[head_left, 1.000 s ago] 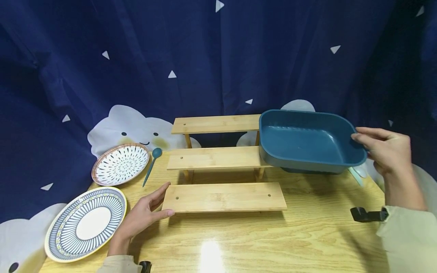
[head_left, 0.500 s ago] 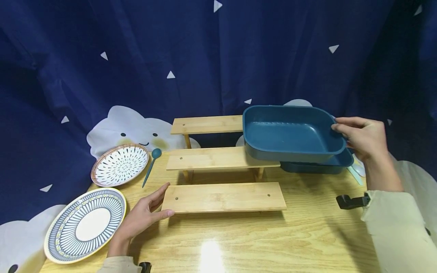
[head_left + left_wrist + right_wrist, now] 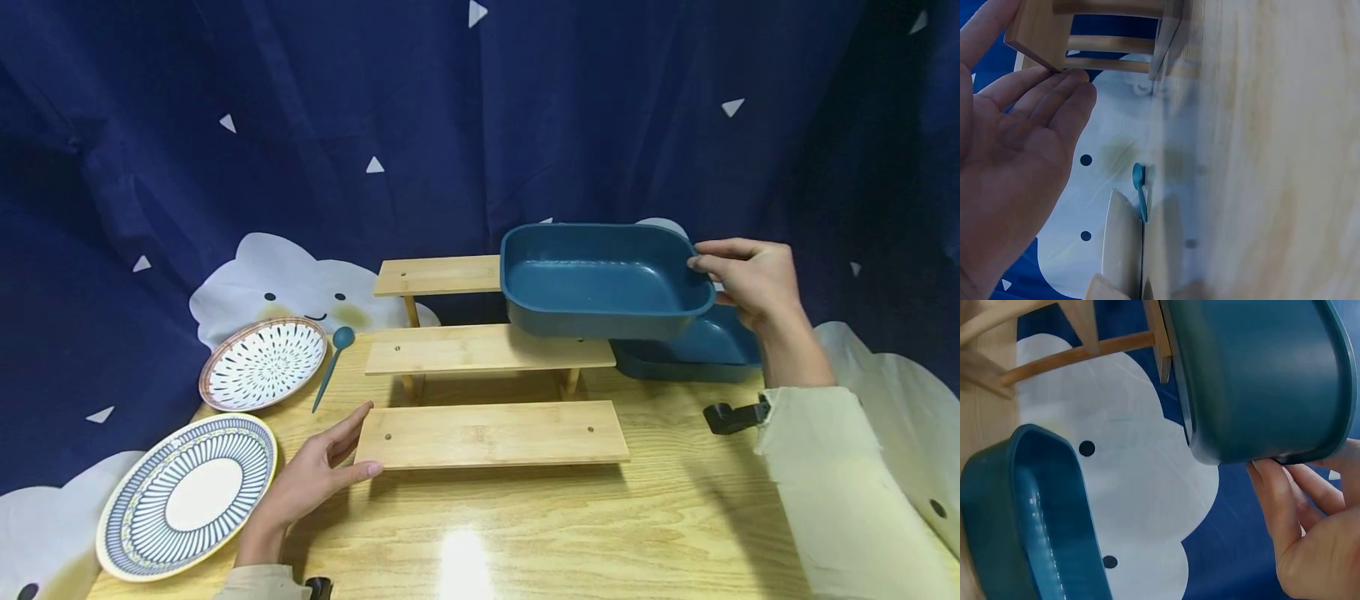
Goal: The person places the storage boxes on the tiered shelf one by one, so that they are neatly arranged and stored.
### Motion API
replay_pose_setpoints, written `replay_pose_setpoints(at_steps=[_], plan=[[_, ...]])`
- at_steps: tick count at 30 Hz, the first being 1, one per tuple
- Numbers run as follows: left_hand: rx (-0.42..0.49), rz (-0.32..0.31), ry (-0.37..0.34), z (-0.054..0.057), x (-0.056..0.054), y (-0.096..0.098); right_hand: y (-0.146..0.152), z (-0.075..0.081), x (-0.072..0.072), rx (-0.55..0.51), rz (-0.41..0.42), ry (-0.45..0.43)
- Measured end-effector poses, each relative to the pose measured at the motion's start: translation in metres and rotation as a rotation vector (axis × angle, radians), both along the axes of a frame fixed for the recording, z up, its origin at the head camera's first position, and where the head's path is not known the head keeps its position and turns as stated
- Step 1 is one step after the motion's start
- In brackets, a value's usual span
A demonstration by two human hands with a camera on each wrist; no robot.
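Note:
A teal rectangular tub is held up at the right end of a three-tier wooden shelf rack. My right hand pinches the tub's right rim, the thumb inside and fingers outside. In the right wrist view, the underside of this tub lies close to the rack's upper board; whether they touch I cannot tell. My left hand holds the left end of the lowest board, thumb at the front edge and fingers at the back corner. The left wrist view has the palm turned toward the camera.
A second teal tub stands on the wooden table right of the rack. To the left lie a teal spoon, a brown-rimmed plate and a blue-patterned plate. A dark blue curtain hangs behind.
My right hand has carried the tub left and slightly up, over the rack's right end, uncovering the second tub behind it. The left hand has stayed at the lowest board.

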State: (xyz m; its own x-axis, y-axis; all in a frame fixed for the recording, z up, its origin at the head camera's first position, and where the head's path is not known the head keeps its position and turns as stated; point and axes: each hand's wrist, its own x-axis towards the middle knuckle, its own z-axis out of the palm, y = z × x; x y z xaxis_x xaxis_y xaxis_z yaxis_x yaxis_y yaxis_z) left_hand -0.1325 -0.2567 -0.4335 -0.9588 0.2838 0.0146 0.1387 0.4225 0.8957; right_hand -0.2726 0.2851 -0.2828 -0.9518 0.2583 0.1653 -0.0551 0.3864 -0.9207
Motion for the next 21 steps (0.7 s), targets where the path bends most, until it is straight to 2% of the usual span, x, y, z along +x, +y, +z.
replay_pose_setpoints(at_steps=[7, 14, 21], plan=[[0.0, 0.01, -0.013, -0.001, -0.001, -0.001, -0.013, 0.006, -0.011, -0.006, 0.039, 0.031], [0.004, -0.01, 0.005, -0.001, 0.0, 0.001, -0.024, 0.008, -0.017, 0.008, 0.035, -0.03], [-0.006, -0.006, 0.003, -0.001, -0.001, 0.0, -0.036, 0.009, -0.022, -0.015, 0.064, -0.05]])
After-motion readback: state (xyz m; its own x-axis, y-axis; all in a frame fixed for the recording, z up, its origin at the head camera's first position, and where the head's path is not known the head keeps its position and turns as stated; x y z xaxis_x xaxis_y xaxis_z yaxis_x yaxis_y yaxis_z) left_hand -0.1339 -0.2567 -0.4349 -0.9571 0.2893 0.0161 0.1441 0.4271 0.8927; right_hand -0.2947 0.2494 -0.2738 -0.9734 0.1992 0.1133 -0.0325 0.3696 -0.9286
